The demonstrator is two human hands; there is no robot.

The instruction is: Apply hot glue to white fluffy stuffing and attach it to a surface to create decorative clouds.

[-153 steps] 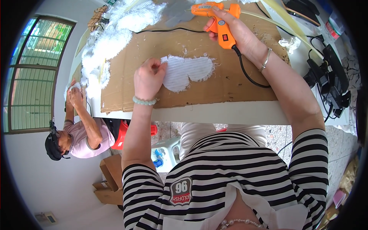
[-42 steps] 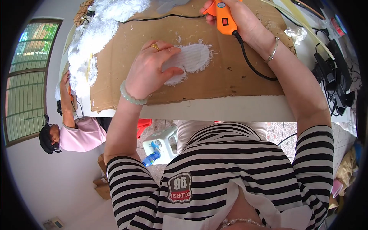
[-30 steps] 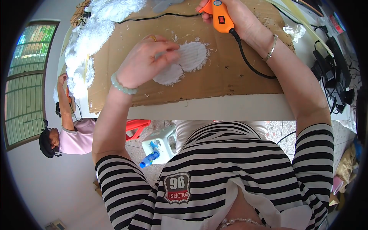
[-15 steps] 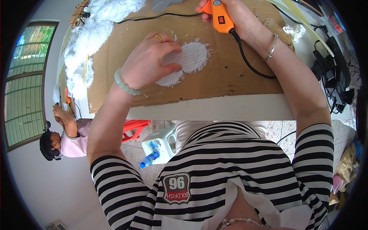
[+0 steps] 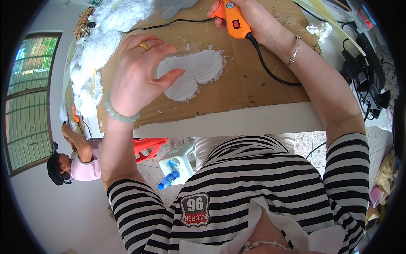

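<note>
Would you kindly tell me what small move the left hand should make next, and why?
Perhaps the left hand should steady the cloth's left end: its thumb and fingers are parted there, though contact is hard to tell. The cloth lies on the cardboard, while the right hand grips the glue gun away from it, so only the left seems free.

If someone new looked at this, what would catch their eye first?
Probably the orange plastic tool handle with a red switch, gripped in the right hand at the top edge. Next, the frayed white fabric piece on the brown cardboard sheet, by the left hand. The fluffy white heap at upper left follows.
</note>
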